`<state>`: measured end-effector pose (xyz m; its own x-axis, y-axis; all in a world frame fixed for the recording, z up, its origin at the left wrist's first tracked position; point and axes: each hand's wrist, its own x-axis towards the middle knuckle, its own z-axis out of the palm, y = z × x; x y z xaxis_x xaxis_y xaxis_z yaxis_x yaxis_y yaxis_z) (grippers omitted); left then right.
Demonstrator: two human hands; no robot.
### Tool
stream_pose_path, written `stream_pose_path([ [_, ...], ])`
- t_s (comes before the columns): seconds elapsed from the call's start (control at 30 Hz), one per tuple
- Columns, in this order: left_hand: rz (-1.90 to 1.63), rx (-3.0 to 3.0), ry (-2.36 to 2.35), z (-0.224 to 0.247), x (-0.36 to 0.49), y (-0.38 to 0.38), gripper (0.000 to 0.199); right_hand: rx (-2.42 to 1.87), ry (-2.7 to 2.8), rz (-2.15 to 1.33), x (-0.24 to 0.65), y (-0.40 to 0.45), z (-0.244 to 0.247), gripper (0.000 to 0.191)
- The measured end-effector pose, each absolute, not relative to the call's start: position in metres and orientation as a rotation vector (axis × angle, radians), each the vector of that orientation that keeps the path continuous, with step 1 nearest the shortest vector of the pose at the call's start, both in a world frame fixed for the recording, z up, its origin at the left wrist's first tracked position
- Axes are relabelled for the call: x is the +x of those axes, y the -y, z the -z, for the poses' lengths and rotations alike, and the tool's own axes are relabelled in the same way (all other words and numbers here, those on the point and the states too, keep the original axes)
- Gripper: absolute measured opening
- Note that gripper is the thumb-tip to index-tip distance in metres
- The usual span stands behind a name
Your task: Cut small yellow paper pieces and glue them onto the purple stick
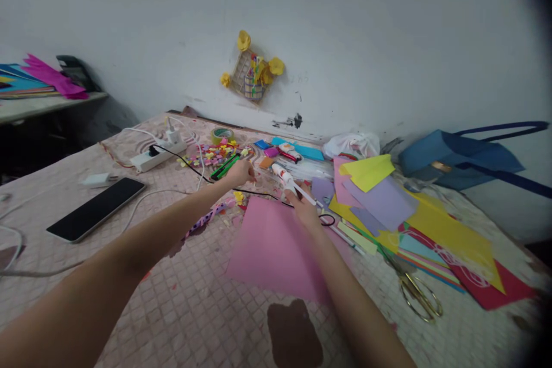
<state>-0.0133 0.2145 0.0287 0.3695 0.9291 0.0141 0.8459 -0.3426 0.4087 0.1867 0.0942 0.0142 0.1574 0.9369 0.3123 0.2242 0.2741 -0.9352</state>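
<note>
In my head view, my right hand point(305, 202) is clamped on one glue gun point(282, 175), by the far edge of one pink sheet point(273, 247); my left hand point(242, 173) is well apart from it, fingers curled, holding what I cannot tell; one phone point(97, 210) lies left; one wall basket point(253, 87) holds yellow flowers point(264, 73); the gun's markings are unreadable.

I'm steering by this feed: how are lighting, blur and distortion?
Head view: light dim but fairly even on the wall; head view: glue gun and small flowers soft; head view: right edge dark and blurred, left forearm looks stretched.
</note>
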Motion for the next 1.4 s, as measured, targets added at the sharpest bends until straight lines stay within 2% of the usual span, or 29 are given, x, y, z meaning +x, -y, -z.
stream_pose_path([
  [0.2,-0.22,2.399,-1.458,-0.012,-0.006,-0.211,0.033,-1.172,1.277,-0.802,0.191,-0.096,-0.012,0.03],
  [0.4,-0.173,2.449,-1.369,-0.013,-0.005,-0.212,0.032,-1.159,1.276,-0.797,0.194,-0.096,-0.012,0.03],
  [0.53,-0.152,2.449,-1.318,-0.03,-0.013,-0.217,0.013,-1.169,1.271,-0.792,0.193,-0.095,-0.016,0.028],
  [0.87,-0.365,2.427,-1.481,-0.02,-0.012,-0.206,0.034,-1.173,1.271,-0.793,0.193,-0.094,-0.019,0.026],
  [1.07,-0.357,2.504,-1.424,-0.02,-0.012,-0.197,0.022,-1.153,1.276,-0.802,0.195,-0.095,-0.015,0.029],
  [1.27,-0.266,2.537,-1.3,-0.034,-0.024,-0.185,0.027,-1.155,1.272,-0.808,0.195,-0.094,-0.017,0.026],
  [1.4,-0.303,2.528,-1.409,-0.037,-0.027,-0.182,0.036,-1.153,1.255,-0.818,0.196,-0.096,-0.014,0.026],
])
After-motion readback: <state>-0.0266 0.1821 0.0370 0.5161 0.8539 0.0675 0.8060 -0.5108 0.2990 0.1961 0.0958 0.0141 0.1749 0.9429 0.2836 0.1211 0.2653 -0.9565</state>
